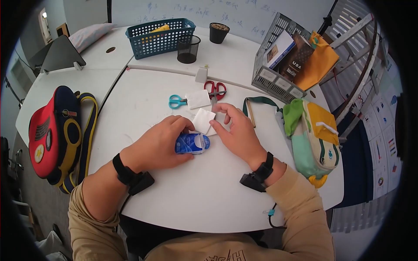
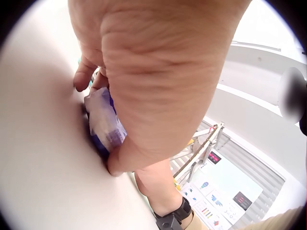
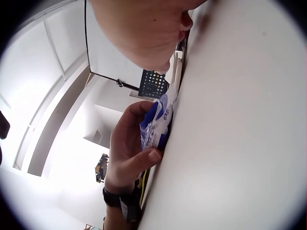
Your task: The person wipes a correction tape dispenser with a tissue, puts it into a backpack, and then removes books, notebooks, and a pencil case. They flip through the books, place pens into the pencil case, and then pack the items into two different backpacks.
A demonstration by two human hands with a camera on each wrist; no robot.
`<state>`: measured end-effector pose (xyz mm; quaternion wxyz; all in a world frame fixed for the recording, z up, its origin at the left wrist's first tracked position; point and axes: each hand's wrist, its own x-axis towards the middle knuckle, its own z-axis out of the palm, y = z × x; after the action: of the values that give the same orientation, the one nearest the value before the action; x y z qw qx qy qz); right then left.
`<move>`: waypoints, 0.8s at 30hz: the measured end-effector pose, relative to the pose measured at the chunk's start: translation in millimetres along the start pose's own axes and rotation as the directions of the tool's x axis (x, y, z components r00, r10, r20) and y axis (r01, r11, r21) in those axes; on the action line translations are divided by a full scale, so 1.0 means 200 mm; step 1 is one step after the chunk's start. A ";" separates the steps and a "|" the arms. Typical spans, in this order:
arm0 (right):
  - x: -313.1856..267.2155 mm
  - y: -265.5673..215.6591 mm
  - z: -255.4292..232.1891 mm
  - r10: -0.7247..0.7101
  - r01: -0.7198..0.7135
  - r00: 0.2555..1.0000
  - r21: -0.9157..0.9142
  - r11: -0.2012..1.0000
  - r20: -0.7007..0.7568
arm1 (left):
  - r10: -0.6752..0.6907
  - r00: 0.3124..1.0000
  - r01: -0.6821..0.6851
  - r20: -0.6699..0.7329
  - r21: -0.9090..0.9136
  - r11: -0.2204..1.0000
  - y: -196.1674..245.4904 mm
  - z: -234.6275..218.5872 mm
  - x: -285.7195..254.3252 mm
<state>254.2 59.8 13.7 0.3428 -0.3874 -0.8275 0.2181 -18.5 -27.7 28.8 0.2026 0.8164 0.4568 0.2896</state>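
A white table (image 1: 235,195) spreads across the frame before me. A red bag (image 1: 43,135) sits at the left. Near the centre, my left hand (image 1: 159,143) grips a blue packet (image 1: 190,142), with a folded white square (image 1: 203,121) just above. Right of centre, my right hand (image 1: 237,130) is loosely spread, thumb beside that square. A green-and-yellow bag (image 1: 311,139) fills the right.

"USA" on a brown item (image 1: 296,56), whiteboard handwriting (image 1: 185,8) too blurred to read
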 end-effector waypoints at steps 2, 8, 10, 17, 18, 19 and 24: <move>0.00 0.01 0.00 0.048 -0.047 0.998 -0.023 0.999 0.031 | 0.014 1.000 -0.014 0.026 0.004 1.000 0.02 -0.01 0.00; 0.03 0.03 0.02 0.039 -0.040 0.997 0.017 0.999 0.063 | -0.012 0.998 0.013 0.061 -0.002 1.000 0.04 -0.01 0.01; 0.03 0.02 0.01 0.060 -0.062 0.997 0.046 0.997 0.044 | -0.006 0.998 0.006 0.060 0.011 1.000 0.04 -0.02 0.01; 0.01 0.06 0.02 0.064 -0.054 0.998 0.265 0.963 -0.029 | -0.037 0.998 0.036 0.041 0.025 0.999 0.05 -0.03 0.01; 0.01 0.06 0.02 0.055 -0.039 0.997 0.284 0.958 -0.047 | -0.043 0.998 0.041 0.041 0.031 0.999 0.05 -0.03 0.01; 0.02 0.06 0.02 0.045 -0.024 0.997 0.301 0.953 -0.066 | -0.048 0.998 0.046 0.040 0.037 0.998 0.05 -0.03 0.02; 0.01 0.07 0.02 0.074 -0.042 0.995 0.379 0.924 -0.070 | -0.033 0.999 0.032 0.036 0.025 0.999 0.05 -0.03 0.01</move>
<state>256.9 70.1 3.0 0.4383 -0.3474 -0.7433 0.3670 -15.4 -29.8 40.5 0.2055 0.8163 0.4699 0.2657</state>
